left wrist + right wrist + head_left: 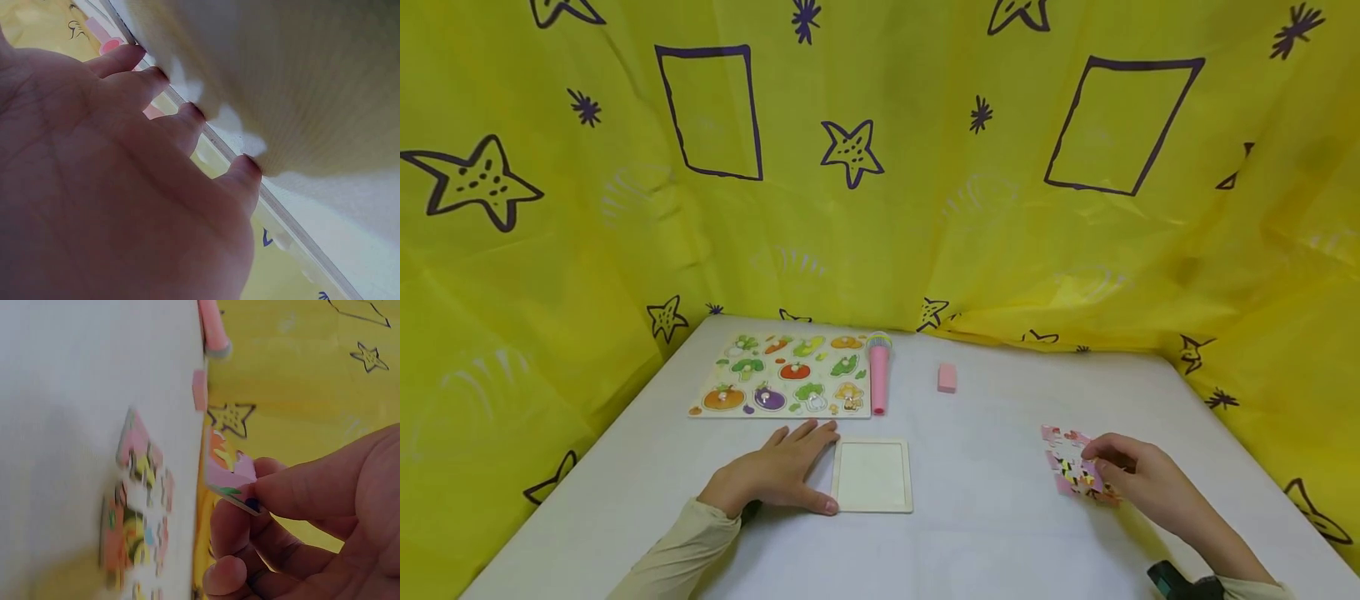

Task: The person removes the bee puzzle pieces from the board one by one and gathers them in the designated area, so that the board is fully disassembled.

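Note:
My right hand pinches a pink jigsaw piece with a bit of orange, yellow and green on it, between thumb and fingertips. Below that hand, several loose jigsaw pieces lie close together on the table's right side; the right wrist view shows the pieces flat and apart from the held one. A pale, shallow square puzzle frame lies at the middle. Spread out at its left edge is my left hand, with the thumb by the lower left corner. Part of the loose pieces is hidden behind my right hand.
A wooden vegetable peg puzzle board lies at the back left. Beside it are a pink toy microphone and a small pink block. A yellow patterned curtain borders the white table at the back and sides.

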Available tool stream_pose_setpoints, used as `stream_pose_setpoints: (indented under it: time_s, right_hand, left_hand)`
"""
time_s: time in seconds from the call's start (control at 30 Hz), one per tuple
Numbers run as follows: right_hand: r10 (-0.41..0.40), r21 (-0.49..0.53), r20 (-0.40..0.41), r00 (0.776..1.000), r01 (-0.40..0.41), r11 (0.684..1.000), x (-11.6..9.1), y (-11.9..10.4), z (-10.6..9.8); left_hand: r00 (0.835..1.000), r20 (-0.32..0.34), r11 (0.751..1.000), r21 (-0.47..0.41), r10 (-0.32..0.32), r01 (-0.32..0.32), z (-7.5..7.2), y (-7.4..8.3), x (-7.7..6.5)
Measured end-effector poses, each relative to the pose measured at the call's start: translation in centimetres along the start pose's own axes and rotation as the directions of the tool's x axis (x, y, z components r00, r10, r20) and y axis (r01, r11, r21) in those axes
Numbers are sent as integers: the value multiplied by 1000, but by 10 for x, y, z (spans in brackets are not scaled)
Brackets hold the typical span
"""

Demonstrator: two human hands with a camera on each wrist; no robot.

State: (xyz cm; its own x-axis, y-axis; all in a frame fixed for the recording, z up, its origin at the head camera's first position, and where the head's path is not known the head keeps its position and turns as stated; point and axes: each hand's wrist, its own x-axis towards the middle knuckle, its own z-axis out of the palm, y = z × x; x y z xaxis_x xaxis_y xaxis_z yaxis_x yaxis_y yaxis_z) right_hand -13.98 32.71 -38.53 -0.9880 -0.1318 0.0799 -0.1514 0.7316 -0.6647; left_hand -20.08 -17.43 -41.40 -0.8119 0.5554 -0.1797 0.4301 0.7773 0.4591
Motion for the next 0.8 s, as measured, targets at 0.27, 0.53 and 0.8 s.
stream_pose_setpoints:
  time_s: [0.27, 0.53, 0.8]
  right_hand:
    - [53, -130, 40, 998, -48, 990, -4, 23, -26]
    - [167, -131, 138, 976, -149, 980, -2, 36, -33]
    - [182, -171, 163, 970, -154, 973, 0, 42, -31]
  left_hand:
    - [1000, 5, 1000, 1, -8, 8, -1, 0, 0]
    - [1000, 8, 1000, -1, -14, 14, -1, 0, 1]
    - [1000, 11, 1000, 2, -14, 14, -1, 0, 2]
